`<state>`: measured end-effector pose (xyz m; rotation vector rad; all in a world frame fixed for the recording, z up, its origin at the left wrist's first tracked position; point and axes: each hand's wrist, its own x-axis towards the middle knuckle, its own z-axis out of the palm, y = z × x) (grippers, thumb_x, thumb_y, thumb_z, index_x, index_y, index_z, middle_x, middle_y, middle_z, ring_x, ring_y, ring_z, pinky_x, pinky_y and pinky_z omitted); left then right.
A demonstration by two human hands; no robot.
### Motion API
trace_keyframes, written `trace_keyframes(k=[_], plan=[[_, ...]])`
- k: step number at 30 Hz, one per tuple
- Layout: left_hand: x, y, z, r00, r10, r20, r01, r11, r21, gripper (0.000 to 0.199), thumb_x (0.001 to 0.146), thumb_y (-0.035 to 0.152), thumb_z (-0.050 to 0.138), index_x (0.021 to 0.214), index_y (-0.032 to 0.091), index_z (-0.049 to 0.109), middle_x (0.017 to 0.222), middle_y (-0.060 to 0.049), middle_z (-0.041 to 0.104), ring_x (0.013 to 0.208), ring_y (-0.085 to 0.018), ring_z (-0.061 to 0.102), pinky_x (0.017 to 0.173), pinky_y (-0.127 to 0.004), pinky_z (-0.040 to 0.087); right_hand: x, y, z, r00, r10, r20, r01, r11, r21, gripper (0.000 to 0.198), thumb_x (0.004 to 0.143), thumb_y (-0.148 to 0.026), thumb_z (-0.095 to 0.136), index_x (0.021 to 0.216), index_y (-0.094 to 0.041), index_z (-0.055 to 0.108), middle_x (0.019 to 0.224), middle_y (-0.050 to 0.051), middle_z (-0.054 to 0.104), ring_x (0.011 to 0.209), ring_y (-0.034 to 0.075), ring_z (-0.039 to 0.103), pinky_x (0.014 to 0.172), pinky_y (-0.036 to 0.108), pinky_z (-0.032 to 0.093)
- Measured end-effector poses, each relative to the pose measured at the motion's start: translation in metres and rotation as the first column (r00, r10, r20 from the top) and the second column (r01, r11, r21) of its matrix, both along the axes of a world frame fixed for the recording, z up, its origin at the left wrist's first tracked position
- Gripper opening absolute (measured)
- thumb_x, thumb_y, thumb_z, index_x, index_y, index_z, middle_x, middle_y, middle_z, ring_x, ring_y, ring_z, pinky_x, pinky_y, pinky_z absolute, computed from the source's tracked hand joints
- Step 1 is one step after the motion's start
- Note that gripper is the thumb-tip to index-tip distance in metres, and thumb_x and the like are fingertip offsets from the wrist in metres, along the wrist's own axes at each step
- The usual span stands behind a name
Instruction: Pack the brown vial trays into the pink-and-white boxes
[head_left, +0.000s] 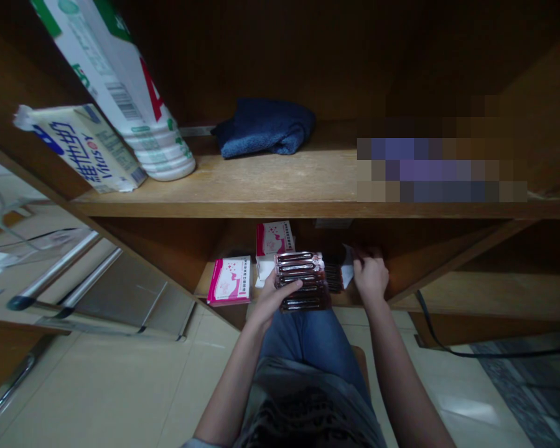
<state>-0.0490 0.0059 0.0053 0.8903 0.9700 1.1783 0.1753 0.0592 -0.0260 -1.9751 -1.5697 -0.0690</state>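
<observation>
Left hand (265, 303) has its fingers clamped on one tray of dark ampoules (312, 283), held just in front of the lower shelf (350, 299); thumb's across it, so no solid tube count. Right hand (372, 274) is by one white slip (348, 267), too dim to tell if those fingers are pinching it. One dark ampoule pack (335, 277) sits between the hands. Two pink-and-white boxes (229, 280) to the left. Up top: one Vitasoy carton (86, 149), one white bottle (130, 102), one blue cloth (267, 129).

Upper shelf (270, 177): bearing Vitasoy carton (91, 146), white bottle (161, 152) just beside, bunched blue cloth (264, 127).
Lower shelf (348, 298): bearing two pink-and-white boxes (229, 281), plus dark strips (335, 278), partly hidden.
</observation>
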Motion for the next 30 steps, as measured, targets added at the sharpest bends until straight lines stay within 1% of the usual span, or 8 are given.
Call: trace_keyframes(k=[6, 9, 12, 14, 17, 21, 27, 30], plan=[[0.003, -0.001, 0.006, 1.0, -0.006, -0.009, 0.006, 1.0, -0.013, 0.057, 0.062, 0.027, 0.077, 0.114, 0.017, 0.056, 0.113, -0.008, 0.065, 0.106, -0.025, 0.058, 0.096, -0.038, 0.041, 0.002, 0.002, 0.009, 0.995, 0.053, -0.083, -0.043, 0.992, 0.122, 0.038, 0.086, -0.03, 0.038, 0.107, -0.018, 0.068, 0.101, 0.013, 0.062, 0.083, 0.025, 0.059, 0.073, 0.036, 0.046], [0.003, -0.001, 0.006, 1.0, -0.02, -0.017, 0.02, 1.0, -0.011, 0.056, 0.063, 0.027, 0.077, 0.114, 0.017, 0.055, 0.115, -0.008, 0.064, 0.109, -0.025, 0.057, 0.096, -0.039, 0.04, 0.002, 0.001, 0.017, 0.986, 0.112, -0.125, -0.08, 0.968, 0.236, 0.036, 0.086, -0.031, 0.041, 0.104, -0.017, 0.069, 0.103, 0.013, 0.061, 0.091, 0.026, 0.059, 0.079, 0.036, 0.046], [0.003, -0.001, 0.005, 0.998, -0.046, -0.047, 0.046, 0.999, -0.002, 0.055, 0.064, 0.027, 0.076, 0.113, 0.017, 0.054, 0.116, -0.009, 0.063, 0.109, -0.025, 0.056, 0.097, -0.039, 0.04, -0.006, -0.005, 0.032, 0.96, 0.203, -0.19, -0.131, 0.933, 0.336, 0.033, 0.086, -0.032, 0.044, 0.101, -0.018, 0.069, 0.104, 0.013, 0.063, 0.091, 0.024, 0.06, 0.078, 0.035, 0.048], [0.004, -0.001, 0.004, 0.995, -0.074, -0.072, 0.075, 0.997, 0.005, 0.056, 0.063, 0.027, 0.077, 0.113, 0.018, 0.054, 0.115, -0.008, 0.063, 0.108, -0.024, 0.057, 0.097, -0.038, 0.04, -0.016, -0.011, 0.043, 0.933, 0.267, -0.242, -0.16, 0.908, 0.386, 0.029, 0.085, -0.033, 0.048, 0.096, -0.018, 0.07, 0.096, 0.011, 0.066, 0.083, 0.023, 0.062, 0.071, 0.034, 0.05], [0.007, -0.002, 0.004, 0.99, -0.102, -0.102, 0.106, 0.994, 0.036, 0.056, 0.062, 0.028, 0.078, 0.112, 0.018, 0.054, 0.113, -0.007, 0.064, 0.107, -0.024, 0.058, 0.097, -0.037, 0.04, -0.036, -0.024, 0.059, 0.864, 0.401, -0.304, -0.236, 0.857, 0.459, 0.02, 0.082, -0.031, 0.054, 0.084, -0.02, 0.071, 0.08, 0.007, 0.069, 0.073, 0.021, 0.063, 0.067, 0.033, 0.052], [0.009, -0.002, 0.003, 0.99, -0.073, -0.122, 0.083, 0.994, 0.075, 0.056, 0.063, 0.034, 0.076, 0.112, 0.019, 0.055, 0.112, -0.006, 0.064, 0.107, -0.023, 0.057, 0.097, -0.036, 0.039, -0.059, -0.041, 0.073, 0.728, 0.598, -0.334, -0.404, 0.769, 0.496, 0.016, 0.083, -0.024, 0.056, 0.088, -0.025, 0.07, 0.093, 0.004, 0.071, 0.086, 0.021, 0.066, 0.081, 0.037, 0.052], [0.004, 0.002, -0.006, 0.993, 0.025, -0.116, -0.015, 0.996, 0.085, 0.057, 0.069, 0.051, 0.068, 0.114, 0.018, 0.056, 0.119, -0.009, 0.061, 0.114, -0.025, 0.052, 0.1, -0.036, 0.036, -0.063, -0.053, 0.069, 0.566, 0.772, -0.288, -0.605, 0.627, 0.491, 0.016, 0.08, -0.018, 0.061, 0.088, -0.027, 0.07, 0.094, 0.003, 0.073, 0.089, 0.021, 0.066, 0.083, 0.04, 0.05], [0.002, 0.004, -0.008, 0.997, 0.047, -0.068, -0.045, 0.998, 0.041, 0.059, 0.069, 0.058, 0.064, 0.112, 0.017, 0.059, 0.121, -0.009, 0.06, 0.116, -0.027, 0.051, 0.099, -0.037, 0.037, -0.062, -0.053, 0.065, 0.537, 0.802, -0.261, -0.651, 0.591, 0.477, 0.017, 0.079, -0.018, 0.062, 0.09, -0.028, 0.07, 0.095, 0.003, 0.072, 0.09, 0.021, 0.064, 0.083, 0.041, 0.049]])
